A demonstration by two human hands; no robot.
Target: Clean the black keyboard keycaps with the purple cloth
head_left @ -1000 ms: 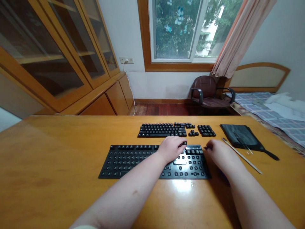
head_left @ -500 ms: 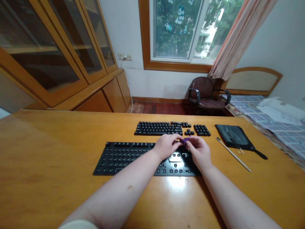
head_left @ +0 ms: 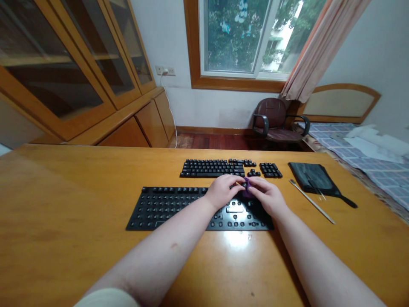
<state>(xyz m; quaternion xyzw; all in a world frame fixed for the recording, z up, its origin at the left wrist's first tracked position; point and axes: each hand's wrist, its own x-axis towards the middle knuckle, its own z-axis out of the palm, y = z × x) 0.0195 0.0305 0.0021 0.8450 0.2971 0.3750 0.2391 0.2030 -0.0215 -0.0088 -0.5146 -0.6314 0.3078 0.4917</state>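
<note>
Both hands are at work over the keyboard base [head_left: 159,209], right of its middle, near its far edge. Left hand [head_left: 223,192]: thumb and fingertips nearly closed in a light pinch on a small dark piece [head_left: 244,185], looks like a keycap; exact contact is partly hidden. Right hand [head_left: 270,197]: thumb and fingers closed on a bunched purple cloth [head_left: 247,192], pressed up against that piece. Probably one hand steadies, the other works the cloth; fingertips suit something that small. Base lies flat on the table [head_left: 79,204], long side toward the person, so both arms reach it. Far row still has caps on; most of the rest is bare switches. Beyond it, loose keycaps [head_left: 211,168] sit in keyboard layout, number pad block [head_left: 271,170] apart on the right, presumably to keep order. Dark pouch [head_left: 303,172] and thin rod [head_left: 313,202] lie far right, clear of the hands.
</note>
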